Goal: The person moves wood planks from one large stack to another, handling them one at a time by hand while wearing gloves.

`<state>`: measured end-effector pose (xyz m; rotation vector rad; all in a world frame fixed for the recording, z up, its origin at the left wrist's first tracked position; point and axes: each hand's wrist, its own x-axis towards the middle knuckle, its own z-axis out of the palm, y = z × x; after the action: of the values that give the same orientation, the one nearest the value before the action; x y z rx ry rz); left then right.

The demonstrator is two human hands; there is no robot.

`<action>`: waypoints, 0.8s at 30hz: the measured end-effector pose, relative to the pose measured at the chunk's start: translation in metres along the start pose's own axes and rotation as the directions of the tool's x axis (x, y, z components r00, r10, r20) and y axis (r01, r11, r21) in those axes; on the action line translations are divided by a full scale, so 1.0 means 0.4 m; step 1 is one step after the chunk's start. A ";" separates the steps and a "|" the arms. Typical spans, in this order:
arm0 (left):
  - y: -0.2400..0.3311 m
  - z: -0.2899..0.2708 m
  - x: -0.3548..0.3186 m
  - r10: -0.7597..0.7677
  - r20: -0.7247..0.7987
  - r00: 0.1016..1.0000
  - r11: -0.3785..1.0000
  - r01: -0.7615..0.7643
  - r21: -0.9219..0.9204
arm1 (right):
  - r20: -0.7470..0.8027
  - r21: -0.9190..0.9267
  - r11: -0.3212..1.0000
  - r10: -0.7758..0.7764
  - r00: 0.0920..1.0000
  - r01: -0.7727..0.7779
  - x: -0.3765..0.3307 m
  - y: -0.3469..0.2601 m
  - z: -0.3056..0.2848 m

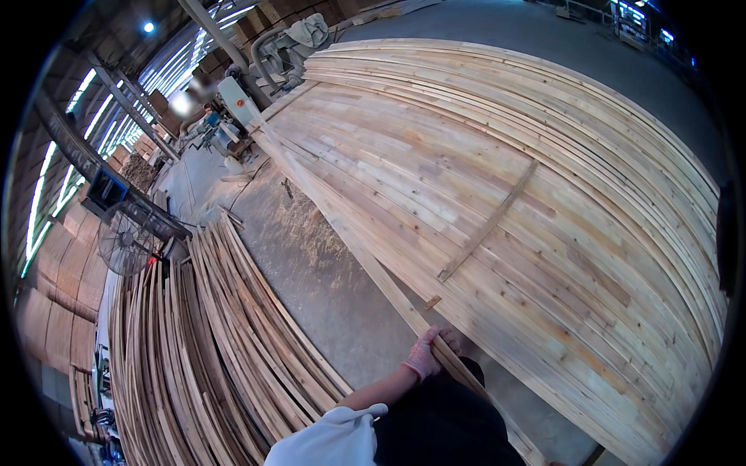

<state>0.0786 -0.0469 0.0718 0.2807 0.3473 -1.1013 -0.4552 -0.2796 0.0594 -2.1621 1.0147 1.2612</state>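
Note:
My left hand (425,356), in a pale pinkish glove, is closed around a long, narrow wooden board (386,286). The board slants from beside my legs toward the far left, along the near edge of a wide layer of planks (497,194). Across those planks lies a thin wooden batten (489,221). A small wood block (432,302) sits at the layer's edge, just beyond my left hand. My right hand is not in view.
Many long wooden strips (233,326) are piled on my left, with a fan (126,239) behind them. Sawdust (307,233) covers the floor between pile and planks. A machine with a pale upright cover (236,101) stands at the far left. Stacked boards (606,109) line the planks' far side.

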 end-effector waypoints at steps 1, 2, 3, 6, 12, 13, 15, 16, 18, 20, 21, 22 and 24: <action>-0.001 -0.010 -0.004 0.013 -0.091 0.996 0.998 -0.018 -0.054 | -0.006 -0.009 1.000 -0.011 1.000 0.011 0.010 0.017 0.011; -0.004 -0.022 -0.010 0.017 -0.100 0.995 0.998 -0.023 -0.059 | -0.006 -0.020 1.000 -0.017 1.000 0.017 0.018 0.038 0.020; -0.005 -0.029 -0.016 0.020 -0.105 0.994 0.998 -0.027 -0.063 | -0.007 -0.026 0.999 -0.023 1.000 0.023 0.035 0.047 0.025; -0.017 -0.037 -0.036 0.066 -0.231 0.971 0.997 -0.072 -0.019 | 0.012 -0.022 0.998 0.052 0.999 -0.051 0.073 0.069 0.025; -0.030 -0.122 -0.048 0.217 -0.575 0.789 0.973 -0.225 0.059 | -0.050 -0.010 0.995 0.100 0.994 -0.101 0.002 -0.001 -0.066; -0.039 -0.128 -0.052 0.221 -0.630 0.745 0.969 -0.241 0.055 | -0.054 -0.015 0.995 0.101 0.993 -0.102 -0.007 -0.024 -0.088; -0.082 -0.128 -0.064 0.167 -0.563 0.810 0.984 -0.172 0.046 | -0.056 -0.028 0.994 0.106 0.993 -0.108 -0.019 -0.079 -0.131; -0.103 -0.132 -0.072 0.139 -0.531 0.836 0.990 -0.135 0.047 | -0.066 -0.010 0.998 0.061 0.996 -0.062 -0.030 -0.118 -0.155; -0.155 -0.149 -0.077 -0.008 -0.438 0.899 0.999 0.029 0.041 | -0.096 0.019 0.999 -0.035 0.995 0.037 -0.025 -0.182 -0.197; -0.218 -0.113 -0.074 -0.224 -0.340 0.913 0.965 0.257 0.054 | -0.097 -0.090 0.995 -0.042 0.994 0.034 0.106 -0.207 -0.156; -0.244 -0.160 -0.092 -0.273 -0.312 0.910 0.939 0.322 0.119 | -0.163 -0.067 0.988 -0.148 0.976 0.138 0.131 -0.257 -0.170; -0.272 -0.217 -0.097 -0.338 -0.285 0.897 0.896 0.399 0.194 | -0.235 -0.032 0.972 -0.233 0.944 0.232 0.123 -0.331 -0.200; -0.300 -0.253 -0.084 -0.402 -0.298 0.866 0.827 0.483 0.287 | -0.282 -0.051 0.948 -0.315 0.906 0.314 0.092 -0.471 -0.266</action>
<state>-0.0569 -0.0313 -0.0126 0.6760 0.4294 -1.6075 -0.2395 -0.2455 0.0809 -2.4413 0.7224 0.8168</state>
